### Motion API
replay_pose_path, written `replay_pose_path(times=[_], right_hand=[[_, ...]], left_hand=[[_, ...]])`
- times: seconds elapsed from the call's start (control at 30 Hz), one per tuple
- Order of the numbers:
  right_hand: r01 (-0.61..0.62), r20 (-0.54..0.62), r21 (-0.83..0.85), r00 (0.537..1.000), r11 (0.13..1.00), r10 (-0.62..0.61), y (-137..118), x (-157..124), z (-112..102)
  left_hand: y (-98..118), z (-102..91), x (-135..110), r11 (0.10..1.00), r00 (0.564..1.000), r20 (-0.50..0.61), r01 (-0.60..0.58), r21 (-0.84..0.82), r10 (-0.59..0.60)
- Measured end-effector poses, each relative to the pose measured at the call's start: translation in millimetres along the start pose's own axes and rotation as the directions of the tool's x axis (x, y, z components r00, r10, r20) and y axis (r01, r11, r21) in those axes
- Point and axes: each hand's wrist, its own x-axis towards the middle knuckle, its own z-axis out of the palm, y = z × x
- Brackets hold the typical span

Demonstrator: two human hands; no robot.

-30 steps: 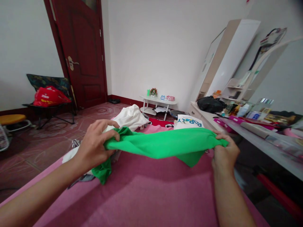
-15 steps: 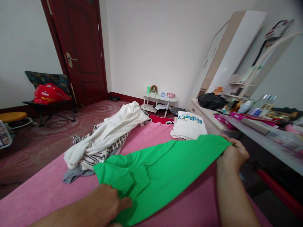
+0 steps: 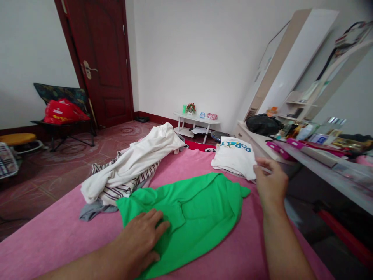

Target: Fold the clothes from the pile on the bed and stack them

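Bright green cotton shirt (image 3: 192,210): spread on pink bed cover (image 3: 58,237), approx. in the middle of the near part, not fully flat, w/ some folds and one small corner sticking out at the right edge. Left hand (image 3: 144,239): palm down on the near left part of this shirt, fingers stretched and a little apart, pressing the cloth to the bed, gripping nothing. Right hand (image 3: 270,182): raised over the bed just beside the right edge of the green shirt, not touching it; fingers loose, half opened, empty. Fingertips of R hand in front of the near corner of folded white T-shirt w/ blue and green letters (image 3: 233,155); contact there or not, cannot tell. Folded T-shirt also on the bed, behind the green one, to the right.

Just beside the far left corner of the green shirt: heap of unfolded clothes, long cream-white garment (image 3: 136,159) over a white-and-dark striped one (image 3: 122,188), piece of grey cloth (image 3: 91,210) under, near the bed edge.

Further out: dark red wooden door (image 3: 101,58) at back left, closed; black folding chair (image 3: 58,128) near it w/ red plastic bag (image 3: 62,111); small white low table (image 3: 196,119) at the far wall; at the right, long table (image 3: 320,165) full of bottles and boxes, black bag (image 3: 262,125) beyond it.
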Motion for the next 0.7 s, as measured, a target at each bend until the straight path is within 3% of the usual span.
replay_pose_path(times=[0.03,0.07,0.1,0.17,0.23,0.27,0.3,0.33,0.37,0.43,0.47,0.5,0.53,0.57,0.6,0.63,0.7], right_hand=[[-0.003,0.187,0.067,0.982,0.998,-0.01,-8,-6,6],[-0.008,0.391,0.119,0.92,0.993,-0.04,-15,-14,12],[-0.01,0.581,0.149,0.81,0.989,-0.08,-22,-24,20],[-0.004,0.852,0.144,0.509,0.99,-0.122,-31,-44,33],[0.022,0.973,0.091,0.209,0.996,-0.093,-38,-65,43],[0.049,0.993,0.066,0.096,0.997,-0.07,-41,-73,46],[0.082,0.998,0.055,0.012,0.995,-0.056,-43,-81,48],[0.121,0.998,0.056,-0.041,0.991,-0.052,-46,-87,50],[0.16,0.997,0.061,-0.065,0.985,-0.051,-48,-92,51],[0.239,0.997,0.06,-0.056,0.969,-0.048,-54,-99,54],[0.274,0.998,0.051,-0.036,0.96,-0.043,-57,-102,55],[0.3,0.999,0.043,-0.008,0.953,-0.042,-60,-104,56],[0.305,0.998,0.043,0.02,0.951,-0.051,-63,-105,57],[0.282,0.996,0.059,0.042,0.958,-0.074,-67,-106,57],[0.23,0.993,0.089,0.059,0.969,-0.105,-72,-106,56],[0.152,0.988,0.127,0.072,0.98,-0.139,-76,-105,54],[-0.032,0.977,0.201,0.084,0.979,-0.198,-86,-100,47]], left_hand=[[-2,3.9,2,0.998,0.998,0.041,0.05,0.041,-0.052],[-5,6.9,4,0.994,0.994,0.073,0.077,0.072,-0.082],[-9,8.1,6,0.993,0.99,0.102,0.084,0.087,-0.093],[-22,1.2,12,0.996,0.989,0.127,0.064,0.068,-0.072],[-43,-20.4,21,0.998,0.997,0.047,0.06,-0.016,-0.059],[-56,-35.8,26,0.994,0.996,-0.044,0.08,-0.074,-0.084],[-70,-52.9,31,0.985,0.975,-0.174,0.112,-0.132,-0.135],[-84,-70.1,36,0.969,0.915,-0.342,0.157,-0.189,-0.215],[-96,-85.7,40,0.945,0.802,-0.51,0.205,-0.256,-0.312],[-110,-106.1,45,0.901,0.513,-0.741,0.214,-0.378,-0.433],[-110,-108.8,46,0.894,0.415,-0.793,0.177,-0.411,-0.446],[-106,-106.2,47,0.9,0.396,-0.812,0.115,-0.419,-0.429],[-96,-98.5,46,0.91,0.454,-0.804,0.04,-0.412,-0.384],[-84,-86.8,44,0.913,0.556,-0.77,-0.046,-0.405,-0.313],[-69,-72.5,42,0.903,0.702,-0.68,-0.127,-0.411,-0.211],[-53,-57.0,39,0.883,0.809,-0.575,-0.179,-0.434,-0.119],[-25,-28.8,33,0.833,0.952,-0.304,-0.189,-0.521,0.026]])
